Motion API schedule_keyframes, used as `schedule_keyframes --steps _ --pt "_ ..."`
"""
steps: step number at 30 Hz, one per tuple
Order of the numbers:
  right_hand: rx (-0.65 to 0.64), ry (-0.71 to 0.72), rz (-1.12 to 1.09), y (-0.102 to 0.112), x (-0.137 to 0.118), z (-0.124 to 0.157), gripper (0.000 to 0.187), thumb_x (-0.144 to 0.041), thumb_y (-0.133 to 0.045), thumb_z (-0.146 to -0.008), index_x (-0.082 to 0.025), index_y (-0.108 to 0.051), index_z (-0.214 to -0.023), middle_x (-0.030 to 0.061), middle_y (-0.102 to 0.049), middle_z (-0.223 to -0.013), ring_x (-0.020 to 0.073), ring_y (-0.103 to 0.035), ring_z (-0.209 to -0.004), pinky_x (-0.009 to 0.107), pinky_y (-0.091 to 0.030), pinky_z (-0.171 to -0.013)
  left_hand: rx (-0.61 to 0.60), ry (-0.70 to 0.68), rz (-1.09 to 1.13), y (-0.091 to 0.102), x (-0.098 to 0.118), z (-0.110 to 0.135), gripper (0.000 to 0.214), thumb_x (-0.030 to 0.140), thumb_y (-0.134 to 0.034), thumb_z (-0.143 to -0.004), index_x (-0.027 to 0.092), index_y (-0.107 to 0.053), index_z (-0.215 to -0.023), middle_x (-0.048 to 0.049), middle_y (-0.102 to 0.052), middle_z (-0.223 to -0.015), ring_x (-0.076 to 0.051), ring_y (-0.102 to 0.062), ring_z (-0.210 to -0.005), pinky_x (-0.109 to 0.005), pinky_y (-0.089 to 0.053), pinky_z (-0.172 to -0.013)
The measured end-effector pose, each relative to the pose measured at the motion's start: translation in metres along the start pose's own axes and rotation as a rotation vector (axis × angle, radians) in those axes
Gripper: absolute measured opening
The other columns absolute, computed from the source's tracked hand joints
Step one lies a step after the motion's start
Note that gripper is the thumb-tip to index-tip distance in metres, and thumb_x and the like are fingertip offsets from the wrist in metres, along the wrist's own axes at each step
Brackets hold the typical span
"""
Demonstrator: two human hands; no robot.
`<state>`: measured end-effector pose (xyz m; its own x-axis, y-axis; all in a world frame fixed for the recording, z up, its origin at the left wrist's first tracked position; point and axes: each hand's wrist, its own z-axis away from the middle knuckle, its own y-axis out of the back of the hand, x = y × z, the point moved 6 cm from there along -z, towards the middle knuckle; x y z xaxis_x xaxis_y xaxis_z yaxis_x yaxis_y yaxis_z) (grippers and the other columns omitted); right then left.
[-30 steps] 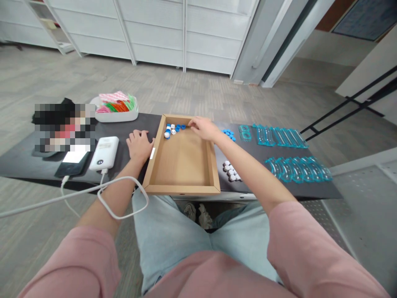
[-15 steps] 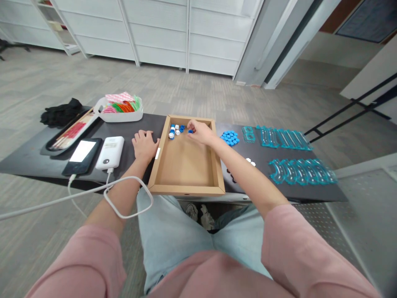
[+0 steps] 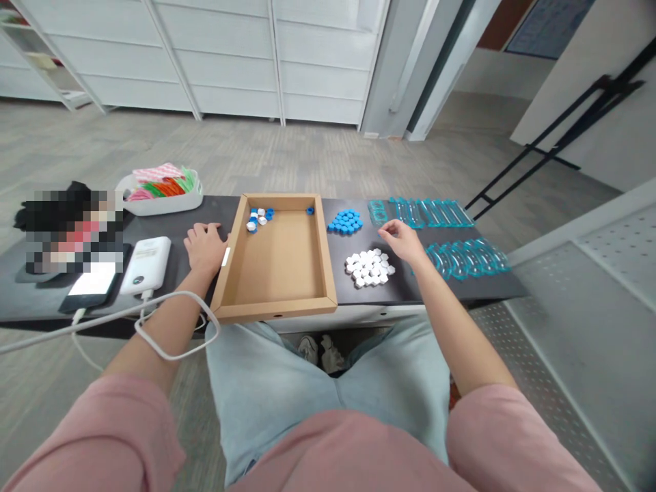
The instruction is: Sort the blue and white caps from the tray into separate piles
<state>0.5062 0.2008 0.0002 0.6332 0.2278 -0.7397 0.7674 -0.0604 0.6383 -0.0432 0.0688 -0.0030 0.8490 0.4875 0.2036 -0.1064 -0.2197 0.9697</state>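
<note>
My left hand (image 3: 203, 247) lies open with its fingers spread, on the table against the left wall of a shallow cardboard tray (image 3: 328, 273). Inside, at the far left, several blue and white hexagonal pieces (image 3: 260, 219) sit close together. One blue hexagonal piece (image 3: 310, 211) rests alone in the far right corner. Right of the tray, my right hand (image 3: 402, 239) hovers with loosely curled fingers and no visible object in them. It is between the group of blue hexagonal pieces (image 3: 345, 222) and teal transparent curved pieces (image 3: 466, 260), above and right of the white hexagonal pieces (image 3: 369, 268).
Teal straight pieces (image 3: 445, 213) and small teal square pieces (image 3: 378, 212) line the far right. On the left are a white power bank (image 3: 146, 265), a phone (image 3: 97, 280) and a white basket (image 3: 169, 203) of colourful strands. A white cable (image 3: 174, 295) loops over my left forearm.
My right hand has left the tray and moved right, past the blue pieces; a lone blue piece now shows in the tray's far right corner. The view has turned right. My left hand stays beside the tray.
</note>
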Motion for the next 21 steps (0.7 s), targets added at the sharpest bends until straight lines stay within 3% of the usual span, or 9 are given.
schedule_keyframes --steps 8,11,16,18,21 --pt "-0.180 -0.063 0.012 -0.045 -0.015 -0.013 0.023 -0.027 -0.088 -0.085 -0.028 -0.065 -0.084 0.0033 -0.083 -0.090 0.0257 -0.079 -0.090 0.040 -0.064 -0.092 -0.045 0.040 -0.021 0.003 0.000 0.002 0.061 0.037 -0.044 -0.112 0.010 -0.064 -0.163 -0.0323 -0.058 -0.164 -0.047 -0.055 -0.149 -0.058 -0.045 -0.122" --pt "-0.186 -0.084 -0.010 -0.050 -0.024 -0.023 0.029 -0.023 -0.089 -0.084 -0.028 -0.061 -0.087 0.0027 -0.083 -0.093 0.0260 -0.081 -0.093 0.040 -0.064 -0.093 -0.044 0.045 -0.024 0.002 -0.002 0.000 0.062 0.041 -0.045 -0.112 0.012 -0.064 -0.163 -0.0309 -0.060 -0.162 -0.047 -0.055 -0.147 -0.058 -0.045 -0.122" --pt "-0.108 -0.032 -0.054 -0.028 -0.038 -0.005 0.022 -0.033 -0.080 -0.090 -0.028 -0.058 -0.092 0.0084 -0.082 -0.110 0.0276 -0.080 -0.097 0.043 -0.064 -0.093 -0.060 0.071 -0.006 0.000 -0.007 -0.001 0.063 0.042 -0.049 -0.110 0.013 -0.064 -0.164 -0.0295 -0.059 -0.163 -0.047 -0.053 -0.149 -0.058 -0.042 -0.127" --pt "-0.041 0.034 -0.088 -0.010 -0.043 0.024 0.018 -0.044 -0.074 -0.096 -0.029 -0.063 -0.097 0.0116 -0.082 -0.112 0.0308 -0.078 -0.098 0.047 -0.064 -0.091 -0.051 0.083 0.036 0.001 -0.008 -0.001 0.059 0.041 -0.053 -0.109 0.016 -0.065 -0.161 -0.0281 -0.060 -0.164 -0.047 -0.053 -0.150 -0.060 -0.041 -0.128" --pt "0.043 0.090 -0.136 0.013 -0.045 0.082 0.021 -0.056 -0.067 -0.102 -0.036 -0.069 -0.098 0.0117 -0.078 -0.098 0.0364 -0.072 -0.088 0.058 -0.062 -0.088 -0.047 0.092 0.114 0.001 -0.008 -0.002 0.056 0.043 -0.058 -0.107 0.017 -0.067 -0.157 -0.0275 -0.060 -0.166 -0.048 -0.052 -0.152 -0.063 -0.038 -0.131"
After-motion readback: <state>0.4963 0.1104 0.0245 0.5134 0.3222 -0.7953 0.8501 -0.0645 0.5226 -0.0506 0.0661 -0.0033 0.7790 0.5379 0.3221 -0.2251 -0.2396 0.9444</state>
